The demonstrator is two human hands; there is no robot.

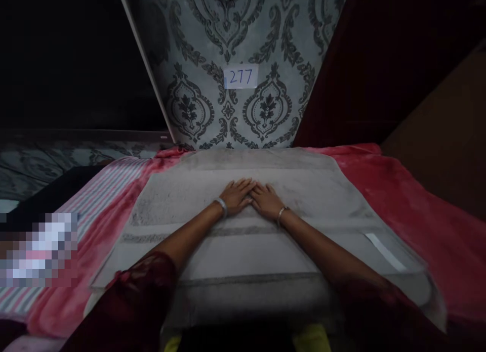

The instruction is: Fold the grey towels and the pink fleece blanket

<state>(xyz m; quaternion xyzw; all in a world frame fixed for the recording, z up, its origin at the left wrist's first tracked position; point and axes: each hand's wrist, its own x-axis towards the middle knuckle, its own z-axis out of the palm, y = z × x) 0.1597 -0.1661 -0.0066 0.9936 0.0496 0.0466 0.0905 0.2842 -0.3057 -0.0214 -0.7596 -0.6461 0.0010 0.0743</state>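
Where left hand (236,196) meets right hand (267,200) — both spread, flat, on cloth (307,190), seemingly bagged

Fancy wallpaper (228,106) with a "277" paper slip (241,76), stripy fabric (110,182) down the left edge of the red blanket (413,220), big black screen (72,63) beyond that.

A red blanket (410,205), beside a striped cloth (108,187), bears a flat grey cloth (248,253)
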